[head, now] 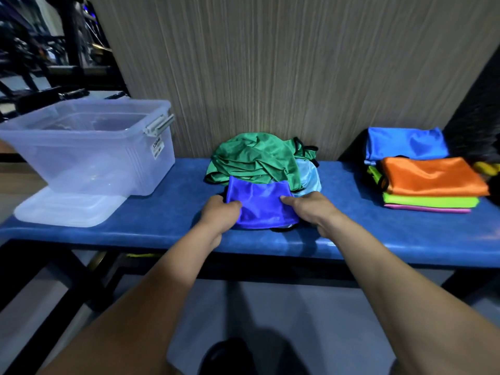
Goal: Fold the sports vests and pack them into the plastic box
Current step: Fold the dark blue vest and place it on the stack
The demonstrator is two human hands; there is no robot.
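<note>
Blue vest point(261, 205) | gripped by left hand point(220, 213), right hand point(311, 209) | bench point(162, 217)

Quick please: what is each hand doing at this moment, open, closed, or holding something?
Left hand: closed, gripping the left edge of the folded blue vest.
Right hand: closed, gripping the right edge of the same vest.
</note>
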